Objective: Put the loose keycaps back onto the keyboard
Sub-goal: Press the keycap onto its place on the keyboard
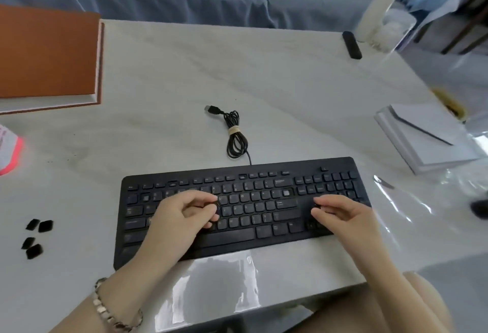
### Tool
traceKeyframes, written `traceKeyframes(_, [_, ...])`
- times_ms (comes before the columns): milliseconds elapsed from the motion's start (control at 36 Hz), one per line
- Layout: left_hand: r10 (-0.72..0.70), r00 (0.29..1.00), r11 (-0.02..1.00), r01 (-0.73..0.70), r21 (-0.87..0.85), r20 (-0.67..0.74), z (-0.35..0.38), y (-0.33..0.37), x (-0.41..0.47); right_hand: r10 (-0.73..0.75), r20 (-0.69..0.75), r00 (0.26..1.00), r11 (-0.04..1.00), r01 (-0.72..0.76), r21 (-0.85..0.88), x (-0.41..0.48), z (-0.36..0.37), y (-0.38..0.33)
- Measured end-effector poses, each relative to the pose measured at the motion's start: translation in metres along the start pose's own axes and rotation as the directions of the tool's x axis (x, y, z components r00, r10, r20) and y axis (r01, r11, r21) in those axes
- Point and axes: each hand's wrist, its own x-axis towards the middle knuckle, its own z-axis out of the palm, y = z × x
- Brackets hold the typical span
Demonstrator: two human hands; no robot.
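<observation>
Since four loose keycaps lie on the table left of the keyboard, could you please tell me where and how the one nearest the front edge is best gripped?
Pinch the nearest keycap across its two free side walls, coming straight down from above. It lies low and flat on the table, and another keycap crowds its far-left corner, so a sideways approach would likely nudge both.

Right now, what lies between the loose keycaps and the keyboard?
Only bare table separates the loose keycaps from the keyboard, seen in the head view.
</observation>
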Motion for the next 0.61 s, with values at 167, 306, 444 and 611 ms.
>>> traceKeyframes(167, [-0.001, 1.000, 0.999, 0.001, 0.036, 0.007, 0.019, -0.003, 0.008, -0.134, -0.050, 0.990, 0.970, 0.120, -0.210, 0.013, -0.029, 0.024])
traceKeyframes(306, [-0.006, 1.000, 0.997, 0.006, 0.073, -0.003, 0.023, -0.011, 0.011, -0.280, 0.091, 0.956, 0.865, 0.293, -0.407, 0.021, -0.031, 0.033])
traceKeyframes(444, [-0.001, 1.000, 0.997, 0.003, 0.080, -0.024, 0.026, -0.014, 0.011, -0.298, 0.173, 0.939, 0.844, 0.344, -0.412, 0.026, -0.031, 0.036])
traceKeyframes(611, [0.003, 1.000, 0.997, -0.001, 0.073, -0.028, 0.025, -0.017, 0.012, -0.192, 0.244, 0.951, 0.851, 0.285, -0.441, 0.033, -0.033, 0.030])
